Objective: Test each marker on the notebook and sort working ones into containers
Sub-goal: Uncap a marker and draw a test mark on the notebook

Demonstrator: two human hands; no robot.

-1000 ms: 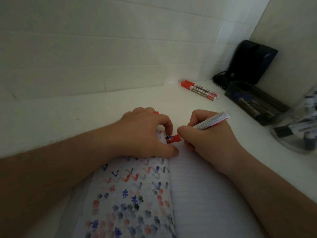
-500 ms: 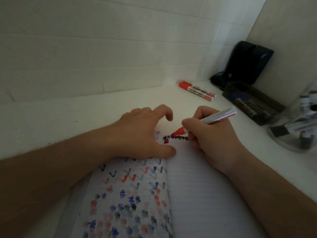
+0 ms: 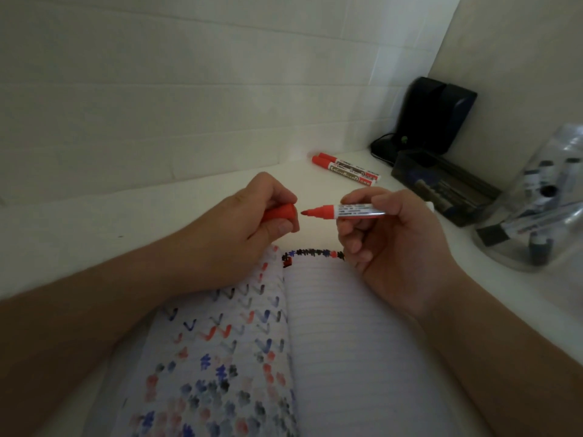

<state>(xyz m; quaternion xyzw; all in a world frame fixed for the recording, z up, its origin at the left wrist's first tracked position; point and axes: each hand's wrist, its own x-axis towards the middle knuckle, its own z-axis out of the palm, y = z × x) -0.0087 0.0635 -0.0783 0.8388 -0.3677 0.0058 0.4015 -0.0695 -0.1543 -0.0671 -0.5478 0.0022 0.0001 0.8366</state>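
Recapping looks like the step in hand: the left hand curls its fingers round a red cap, its mouth turned toward the right hand, which pinches the barrel of a red marker with the bare tip aimed at the cap and only a small gap between them. Both are held above the top edge of the open notebook, where a short row of test marks runs just under the right hand's fingers. The next move, as I judge it, calls for lining tip and cap on one axis and pressing them together, then carrying the marker beyond the right hand to the dark tray or the clear jar; two more red markers lie farther out, between and beyond both hands
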